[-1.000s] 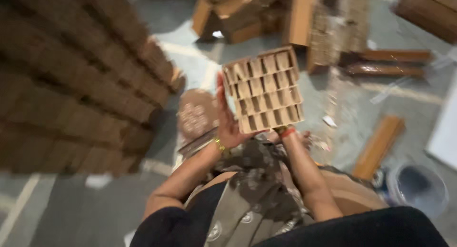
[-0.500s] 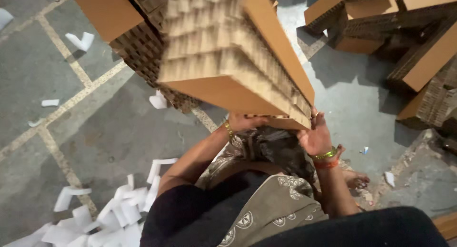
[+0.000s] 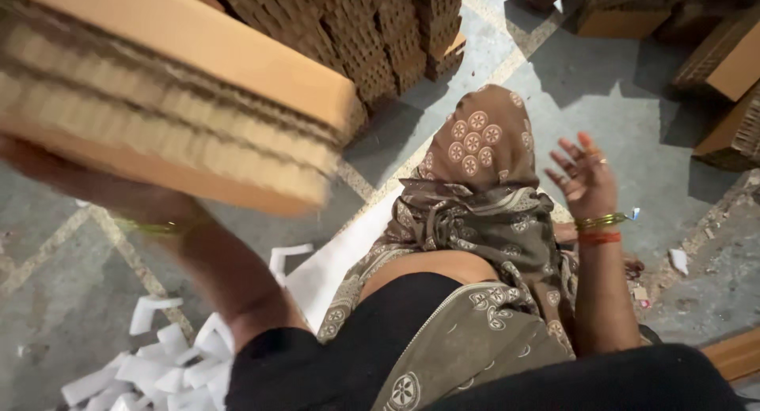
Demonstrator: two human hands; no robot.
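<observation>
Head view: cardboard stack (image 3: 170, 102) atop left hand (image 3: 55, 173), right hand (image 3: 587, 177) apart

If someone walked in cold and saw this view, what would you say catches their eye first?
The big cardboard block fills the upper left, blurred, held up by the left hand beneath it. At right, the right hand hangs empty with fingers spread above the grey floor. Stacked cardboard rises behind, and white paper scraps lie at lower left.
</observation>
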